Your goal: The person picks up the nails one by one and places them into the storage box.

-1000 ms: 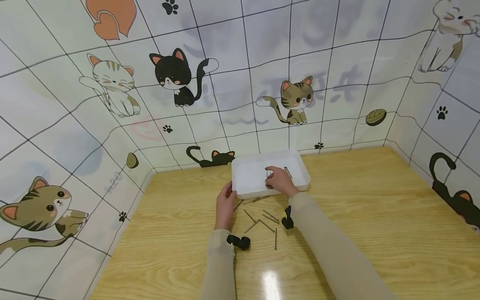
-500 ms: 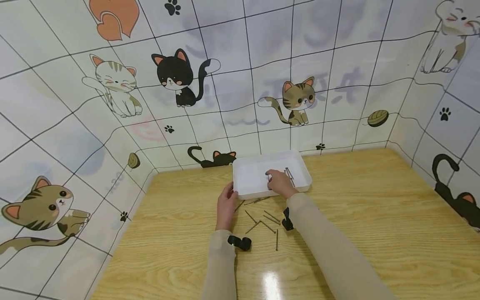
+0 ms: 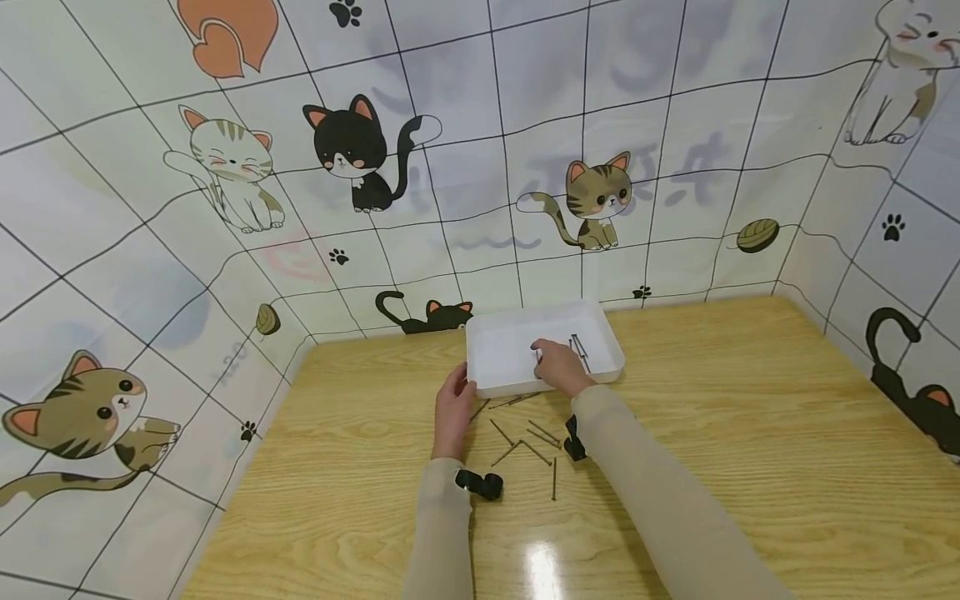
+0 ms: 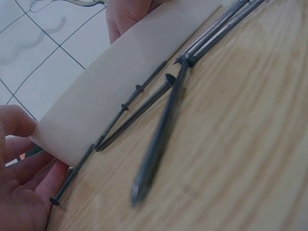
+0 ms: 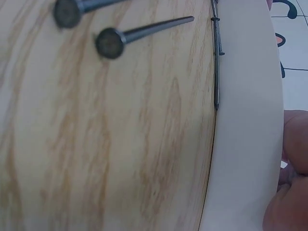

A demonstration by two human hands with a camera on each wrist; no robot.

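Observation:
A shallow white plastic tray (image 3: 498,390) stands at the back of the wooden table. My left hand (image 3: 453,408) holds its front left corner; in the left wrist view the fingers (image 4: 45,180) bend round that corner. Inside the tray, my right hand (image 3: 561,365) pinches a nail (image 3: 537,355) between thumb and fingertips, low over the tray floor. Several nails (image 3: 580,350) lie in the tray just right of that hand. In the right wrist view only part of the right hand (image 5: 294,173) shows past the tray wall, and its fingertips are hidden.
Loose nails (image 3: 535,452) lie scattered on the table (image 3: 345,500) in front of the tray, some crossing. A few, like this nail (image 4: 72,175), lie right along the tray's front wall, beside the left fingers. A cat-patterned wall covering (image 3: 480,200) rises behind the table.
My right hand has lowered a little toward the tray floor and drawn slightly nearer, leaving more of the nails beside it visible. The left hand stays at the tray corner.

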